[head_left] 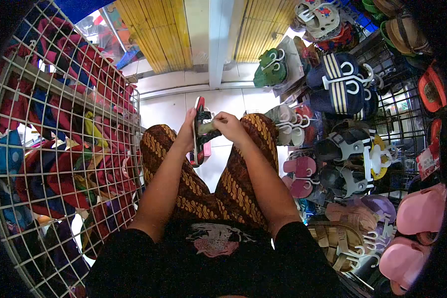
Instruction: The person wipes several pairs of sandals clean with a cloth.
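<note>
My left hand (187, 130) is closed around the side of a black sandal with a red edge (199, 105), which is upright over my lap. Opposite it, my right hand (228, 127) is pinched on a pale greenish, crumpled piece (206, 128) at the sandal's dark straps. Whether that piece is cloth, paper or plastic cannot be made out. Below the sandal shows a small pink object (207, 149), partly covered. My knees in brown patterned trousers (159, 149) flank both hands.
A white wire grid (59, 171) with red and blue goods behind it stands close on the left. To the right hang many shoes, including navy striped slides (336, 82), green clogs (271, 68) and pink sandals (301, 174). White floor tiles (170, 105) and a metal door frame (217, 44) lie ahead.
</note>
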Available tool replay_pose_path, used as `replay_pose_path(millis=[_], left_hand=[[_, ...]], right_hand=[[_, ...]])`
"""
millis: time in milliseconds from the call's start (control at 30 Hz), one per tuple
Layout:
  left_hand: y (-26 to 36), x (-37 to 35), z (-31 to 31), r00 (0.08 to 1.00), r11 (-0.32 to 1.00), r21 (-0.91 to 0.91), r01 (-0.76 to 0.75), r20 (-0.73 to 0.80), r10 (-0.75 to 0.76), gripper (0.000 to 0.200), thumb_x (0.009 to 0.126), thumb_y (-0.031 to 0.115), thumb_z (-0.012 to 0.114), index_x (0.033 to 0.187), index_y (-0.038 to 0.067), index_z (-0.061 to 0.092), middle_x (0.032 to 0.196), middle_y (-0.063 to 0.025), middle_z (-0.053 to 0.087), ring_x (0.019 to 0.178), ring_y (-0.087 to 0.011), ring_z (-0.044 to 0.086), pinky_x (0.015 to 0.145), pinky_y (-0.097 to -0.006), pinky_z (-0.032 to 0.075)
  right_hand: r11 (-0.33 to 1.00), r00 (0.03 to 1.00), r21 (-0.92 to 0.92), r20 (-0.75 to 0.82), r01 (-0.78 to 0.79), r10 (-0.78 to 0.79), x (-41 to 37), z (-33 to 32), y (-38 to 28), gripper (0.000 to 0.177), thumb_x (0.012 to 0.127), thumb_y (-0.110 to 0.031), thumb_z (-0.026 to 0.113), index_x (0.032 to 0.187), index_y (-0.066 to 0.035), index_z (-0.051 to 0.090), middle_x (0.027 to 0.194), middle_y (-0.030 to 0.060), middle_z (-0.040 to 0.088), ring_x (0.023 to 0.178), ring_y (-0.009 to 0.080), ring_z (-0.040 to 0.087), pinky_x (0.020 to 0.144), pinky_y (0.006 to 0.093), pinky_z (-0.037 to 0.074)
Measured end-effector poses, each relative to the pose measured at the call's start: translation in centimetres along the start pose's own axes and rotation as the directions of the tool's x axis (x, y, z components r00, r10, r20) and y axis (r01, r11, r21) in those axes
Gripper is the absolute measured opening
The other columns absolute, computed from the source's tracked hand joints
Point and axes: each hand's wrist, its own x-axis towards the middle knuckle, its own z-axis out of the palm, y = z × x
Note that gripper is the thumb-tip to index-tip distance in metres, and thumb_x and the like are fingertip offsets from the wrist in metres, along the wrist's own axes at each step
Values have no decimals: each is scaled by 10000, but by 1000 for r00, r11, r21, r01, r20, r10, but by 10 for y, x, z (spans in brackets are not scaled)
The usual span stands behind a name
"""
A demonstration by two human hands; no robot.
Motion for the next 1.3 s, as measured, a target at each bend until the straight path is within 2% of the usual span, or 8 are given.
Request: replay_pose_path(millis=[67,300,400,633,767,933,1033,1300], left_hand=[[0,-3,-1,1000,1000,-22,12,23,-12,460,993,537,466,1149,111,545,972,-60,645,842,-186,673,762,-355,576],[8,-10,11,998,997,-55,59,-27,-60,533,974,593,451,1120,99,586,1000,-85,675,824,-199,677,728,-371,573],[8,-8,13,999,999,-29,18,-41,-19,615,958,650,405,1140,93,593,999,-81,680,836,-212,670,713,-372,566],[10,-4,-8,1000,940,-340,-3,-30,-7,835,912,765,256,1240,76,596,1110,-147,670,977,-299,654,865,-475,527],[20,-10,0,992,868,-496,-20,-119,-45,881,855,799,297,1286,84,577,1171,-181,642,1058,-369,618,924,-520,494],[25,-21,8,999,796,-604,-37,-1,45,944,823,781,407,1319,-16,505,1191,-265,590,1061,-383,612,888,-485,514],[27,-29,5,989,801,-595,65,144,26,880,819,755,470,1239,-14,544,1134,-227,613,971,-351,635,861,-488,519],[7,-75,67,967,661,-707,253,203,-153,719,777,705,618,1099,62,585,1017,-144,618,840,-259,608,786,-448,510]], right_hand=[[988,999,-147,31,41,-37,-4,1,-3,138,881,-119,626,966,-15,657,882,12,633,821,102,574,752,264,470],[990,994,111,54,85,-92,-4,1,-5,152,887,-121,609,1005,-34,650,939,11,626,884,110,579,791,278,481],[890,991,446,-41,-93,124,-12,1,-25,196,922,-155,593,1106,-90,615,1038,6,600,969,119,556,811,310,481],[788,895,615,-368,30,253,8,-10,-1,317,1004,-354,540,1279,-230,444,1253,4,509,1100,180,496,812,438,416],[960,878,270,-475,75,65,19,-17,29,450,1014,-409,505,1386,-227,329,1310,47,486,1135,203,487,840,422,404],[911,757,343,-651,227,57,-25,-12,-36,518,1042,-375,469,1446,-117,274,1354,119,458,1138,241,515,939,372,455],[957,752,29,-625,288,-208,-63,-20,-63,474,1045,-333,482,1429,-116,308,1324,117,486,1115,235,522,922,374,456],[590,878,-797,-370,-133,-303,-182,-29,-86,373,963,-231,583,1282,-46,531,1161,175,528,1057,322,530,949,388,427]])
